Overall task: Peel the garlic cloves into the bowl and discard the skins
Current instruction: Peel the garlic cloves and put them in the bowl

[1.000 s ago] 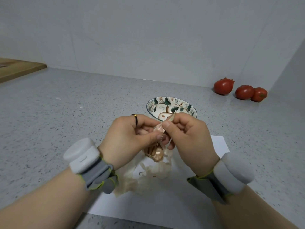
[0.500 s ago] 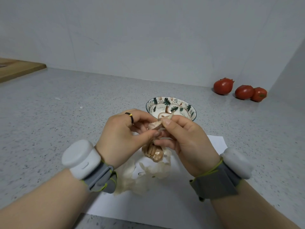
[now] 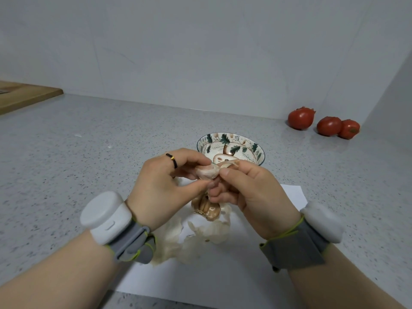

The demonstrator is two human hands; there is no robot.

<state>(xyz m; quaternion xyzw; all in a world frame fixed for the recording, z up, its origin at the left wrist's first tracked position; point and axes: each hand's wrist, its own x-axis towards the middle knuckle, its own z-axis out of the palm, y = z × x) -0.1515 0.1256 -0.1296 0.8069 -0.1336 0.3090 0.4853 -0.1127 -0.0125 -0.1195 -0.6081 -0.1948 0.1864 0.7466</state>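
Both hands meet just in front of a leaf-patterned bowl (image 3: 256, 150) that has a peeled clove lying inside. My left hand (image 3: 165, 186) pinches a pale pink garlic clove (image 3: 206, 172) between thumb and fingers. My right hand (image 3: 252, 192) pinches the dry skin tip (image 3: 230, 163) at the clove's right end. Below the hands the rest of the garlic head (image 3: 207, 208) lies on a white paper sheet (image 3: 223, 275). Loose papery skins (image 3: 178, 241) are heaped around it.
Three red tomatoes (image 3: 301, 118) sit at the back right by the wall corner. A wooden board (image 3: 24, 97) lies at the far left on the speckled grey counter (image 3: 89, 152). Small white scraps dot the counter left of the bowl.
Both hands have risen slightly toward the bowl. More of the clove now shows between the fingers, with the skin tip pulled out to the right.
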